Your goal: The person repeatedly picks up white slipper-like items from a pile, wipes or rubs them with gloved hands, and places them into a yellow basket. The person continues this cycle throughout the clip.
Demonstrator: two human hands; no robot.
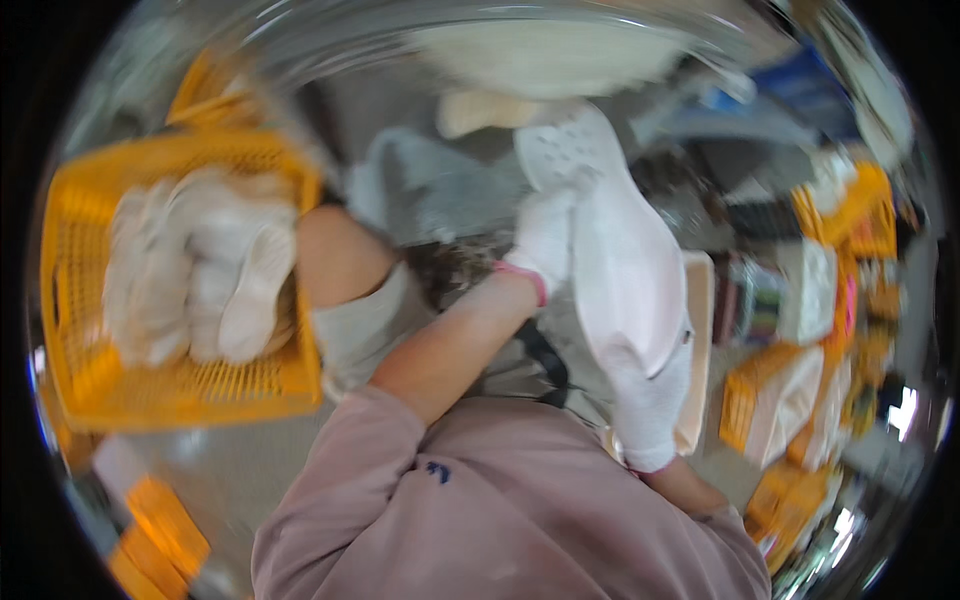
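White clog (640, 275) is in both hands, held in front of the torso, vented toe pointing away from the wearer, heel end toward them. Left hand (548, 230), white glove with pink cuff, is clamped on the clog's left edge just below the vent holes; blur there, exact finger layout can't be read. Right hand (650, 410), also white-gloved, is closed on the heel end; most of its fingers sit behind the clog, out of sight.

Around the fingers: cream piece (480, 113) just beyond the left fingers, up and to the left, near the clog's toe. Clear plastic (415, 180) left of the left fingers, blurred. Pale beige panel (698, 365) just right of the right hand, partly behind it; can't tell what it is.

Well left of the left fingers, past the bare knee (340, 255): yellow basket (58, 300) with a pile of white shoes (155, 270) inside. Well right of the right fingers: yellow crate (738, 405) with pale contents, more yellow bins (878, 205) beyond it. Orange blocks (165, 525) sit far lower left of both hands.
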